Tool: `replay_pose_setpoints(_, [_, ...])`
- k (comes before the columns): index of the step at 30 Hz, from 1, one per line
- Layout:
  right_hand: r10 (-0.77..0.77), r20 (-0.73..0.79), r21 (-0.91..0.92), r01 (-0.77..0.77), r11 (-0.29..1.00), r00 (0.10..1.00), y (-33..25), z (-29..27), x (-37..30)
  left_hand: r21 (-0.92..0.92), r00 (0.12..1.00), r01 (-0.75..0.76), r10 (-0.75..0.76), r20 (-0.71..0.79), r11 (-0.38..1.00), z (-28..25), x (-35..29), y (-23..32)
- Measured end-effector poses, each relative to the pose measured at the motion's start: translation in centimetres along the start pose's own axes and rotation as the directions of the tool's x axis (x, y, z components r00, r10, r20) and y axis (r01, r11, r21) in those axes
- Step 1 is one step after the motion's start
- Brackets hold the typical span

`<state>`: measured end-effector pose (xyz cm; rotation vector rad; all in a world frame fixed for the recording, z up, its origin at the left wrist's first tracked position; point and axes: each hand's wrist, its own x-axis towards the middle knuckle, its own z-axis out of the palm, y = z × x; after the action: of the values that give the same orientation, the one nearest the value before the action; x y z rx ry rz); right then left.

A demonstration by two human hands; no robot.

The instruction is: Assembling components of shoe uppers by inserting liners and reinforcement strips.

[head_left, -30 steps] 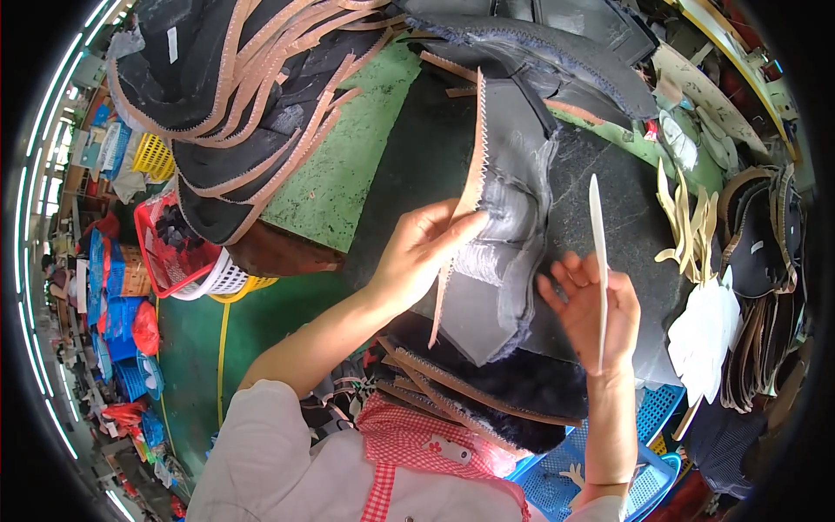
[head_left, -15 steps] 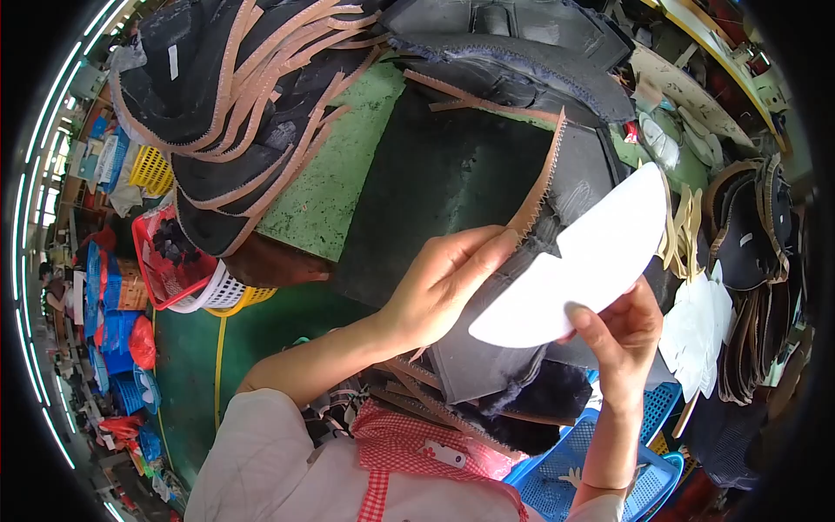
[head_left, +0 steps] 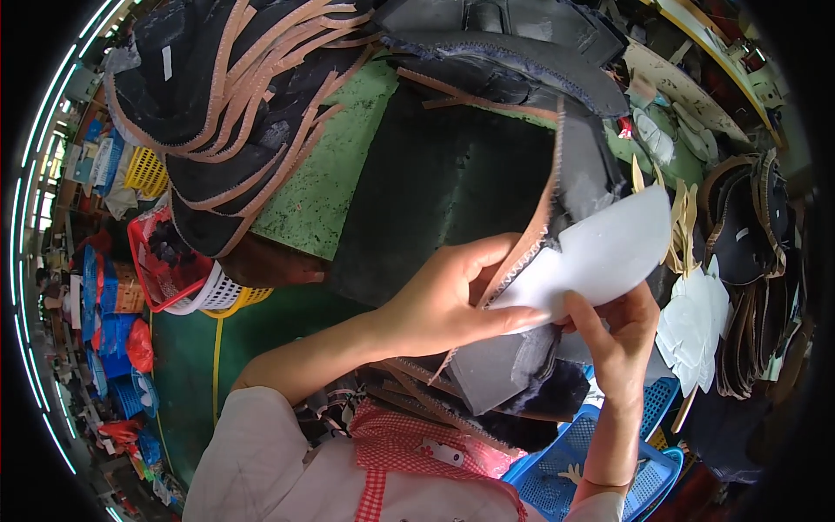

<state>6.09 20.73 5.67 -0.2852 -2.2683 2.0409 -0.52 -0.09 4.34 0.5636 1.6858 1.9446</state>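
Observation:
My right hand (head_left: 613, 335) pinches the lower edge of a white curved stiffener sheet (head_left: 609, 248) between thumb and fingers. The sheet lies over a dark grey shoe-upper piece (head_left: 504, 370) whose edge carries a brown zigzag-cut strip (head_left: 544, 213). My left hand (head_left: 435, 300) is closed on that strip's edge, its thumb lying over the left end of the white sheet and its fingers behind the strip. Part of the upper piece is hidden under the sheet and my hands.
A black mat (head_left: 435, 183) covers part of the green worktable (head_left: 326, 170). Stacked black pieces with brown edging (head_left: 252, 96) lie at the far left. More white sheets (head_left: 693, 331) hang at the right, beside pale yellow strips (head_left: 683, 226). Blue baskets (head_left: 565, 465) stand below my right forearm.
My left thumb has moved onto the white sheet's left end, which now sits against the brown strip. The sheet has tilted and bent, and the strip's lower end has come into view.

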Motion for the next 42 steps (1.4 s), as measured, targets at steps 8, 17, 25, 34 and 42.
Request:
replay_pose_setpoints(8, [-0.146,0.134,0.071,0.137,0.988,0.98,-4.6,-5.1,1.1,0.331,0.955,0.01,-0.106,0.276,0.944,-3.4,-0.4,2.7])
replay_pose_setpoints(17, [-0.389,0.618,-0.136,0.58,0.803,0.683,-5.4,-4.9,6.5,0.31,0.699,0.012,-0.229,0.677,0.951,-4.7,1.0,4.2])
replay_pose_setpoints(25, [0.068,0.528,-0.071,-0.036,0.997,0.847,-2.6,-4.7,3.6,0.313,0.616,0.059,-0.282,0.736,0.948,-4.5,2.9,4.9])
replay_pose_setpoints(34, [-0.018,0.606,0.004,0.019,1.0,0.795,-3.5,-5.7,3.0,0.348,0.663,0.124,-0.339,0.668,0.929,-3.5,2.8,4.4])
replay_pose_setpoints(42, [0.094,0.452,-0.267,0.034,0.963,0.887,-4.3,-4.3,1.3,0.511,0.631,0.044,-0.421,0.652,0.858,-2.2,3.0,4.7])
